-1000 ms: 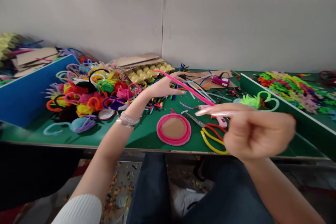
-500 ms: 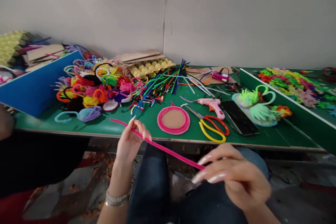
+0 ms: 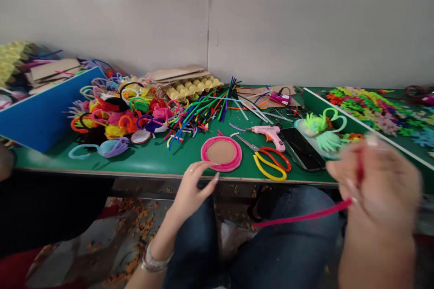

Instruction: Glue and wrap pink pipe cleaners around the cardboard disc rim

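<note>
A pink pipe cleaner (image 3: 301, 219) runs out to the left from my right hand (image 3: 379, 185), whose blurred fingers are closed around it. My left hand (image 3: 195, 187) holds nothing; its thumb and fingers are apart at the table's front edge. Its fingertips reach the lower rim of a round cardboard disc (image 3: 220, 151) ringed with pink pipe cleaner; whether they touch it I cannot tell. Right of the disc lie scissors (image 3: 267, 162) with red and yellow handles. Behind them are a pink glue gun (image 3: 269, 134) and a black phone (image 3: 302, 149).
Finished pipe-cleaner birds (image 3: 118, 117) are heaped at the left by a blue divider (image 3: 50, 108). Loose pipe cleaners (image 3: 203, 110) lie mid-table near a yellow egg tray (image 3: 193, 86). Green birds (image 3: 327, 133) stand by the right divider (image 3: 369, 126). Another person's arm (image 3: 6, 160) shows at far left.
My left hand has let go of the pipe cleaner and moved right, to the disc. My right hand has risen and moved right with the pipe cleaner.
</note>
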{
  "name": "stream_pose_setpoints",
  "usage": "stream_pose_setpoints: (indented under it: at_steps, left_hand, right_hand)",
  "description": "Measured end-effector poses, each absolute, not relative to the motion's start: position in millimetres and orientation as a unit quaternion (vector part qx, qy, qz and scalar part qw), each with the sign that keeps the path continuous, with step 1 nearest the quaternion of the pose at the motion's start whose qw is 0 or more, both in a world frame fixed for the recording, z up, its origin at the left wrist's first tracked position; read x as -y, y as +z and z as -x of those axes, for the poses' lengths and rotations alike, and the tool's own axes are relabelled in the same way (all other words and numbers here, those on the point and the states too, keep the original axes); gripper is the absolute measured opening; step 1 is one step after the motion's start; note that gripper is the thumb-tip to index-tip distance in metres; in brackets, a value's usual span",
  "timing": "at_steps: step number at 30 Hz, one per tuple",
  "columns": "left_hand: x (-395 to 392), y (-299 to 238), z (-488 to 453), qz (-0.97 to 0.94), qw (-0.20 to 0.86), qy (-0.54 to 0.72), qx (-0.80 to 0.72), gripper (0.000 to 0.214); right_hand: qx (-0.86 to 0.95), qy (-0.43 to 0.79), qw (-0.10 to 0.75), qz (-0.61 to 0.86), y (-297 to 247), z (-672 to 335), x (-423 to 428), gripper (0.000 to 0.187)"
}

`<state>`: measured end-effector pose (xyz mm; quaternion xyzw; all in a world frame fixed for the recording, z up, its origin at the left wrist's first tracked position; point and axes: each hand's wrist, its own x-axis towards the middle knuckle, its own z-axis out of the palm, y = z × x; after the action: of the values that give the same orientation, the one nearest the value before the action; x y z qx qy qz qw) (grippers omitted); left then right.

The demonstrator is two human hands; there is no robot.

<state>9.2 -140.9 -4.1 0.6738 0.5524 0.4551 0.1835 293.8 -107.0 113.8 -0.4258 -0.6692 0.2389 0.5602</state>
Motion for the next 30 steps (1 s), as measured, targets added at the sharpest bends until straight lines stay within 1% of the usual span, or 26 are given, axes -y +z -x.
stream_pose_setpoints:
  at_steps: [1, 2, 4, 7, 10, 15, 21, 26, 28, 30]
  left_hand:
    - [136, -7, -17, -0.718, 0.115, 0.414, -0.548, 0.036]
    - [130, -10, -25, -0.750, 0.059, 0.375, -0.542, 0.041]
    - [119, -18, -38, -0.787, -0.027, 0.324, -0.524, 0.048]
    - [106, -29, -48, -0.787, -0.097, 0.295, -0.533, 0.055]
    - [97, -33, -49, -0.781, -0.113, 0.288, -0.543, 0.053]
    - [89, -26, -43, -0.779, -0.097, 0.289, -0.548, 0.047]
    - [74, -26, -47, -0.787, -0.120, 0.246, -0.553, 0.063]
    - [67, -34, -49, -0.825, -0.111, 0.146, -0.535, 0.052]
    - [68, -35, -45, -0.833, -0.123, 0.136, -0.522, 0.050]
    - [69, -31, -36, -0.841, -0.131, 0.155, -0.501, 0.048]
  right_hand:
    - [0.621, 0.298, 0.574, 0.443, 112, -282, 93, 0.029]
    - [0.608, 0.341, 0.557, 0.451, 109, -272, 80, 0.030]
    - [0.612, 0.401, 0.494, 0.469, 101, -261, 62, 0.036]
    - [0.646, 0.440, 0.404, 0.476, 91, -259, 51, 0.046]
    - [0.681, 0.438, 0.350, 0.472, 89, -258, 48, 0.049]
    - [0.694, 0.432, 0.348, 0.458, 84, -255, 43, 0.048]
    - [0.685, 0.448, 0.339, 0.464, 80, -255, 44, 0.046]
    - [0.704, 0.448, 0.313, 0.454, 80, -256, 45, 0.046]
    - [0.710, 0.444, 0.306, 0.452, 79, -258, 45, 0.046]
    - [0.714, 0.442, 0.301, 0.451, 77, -260, 45, 0.046]
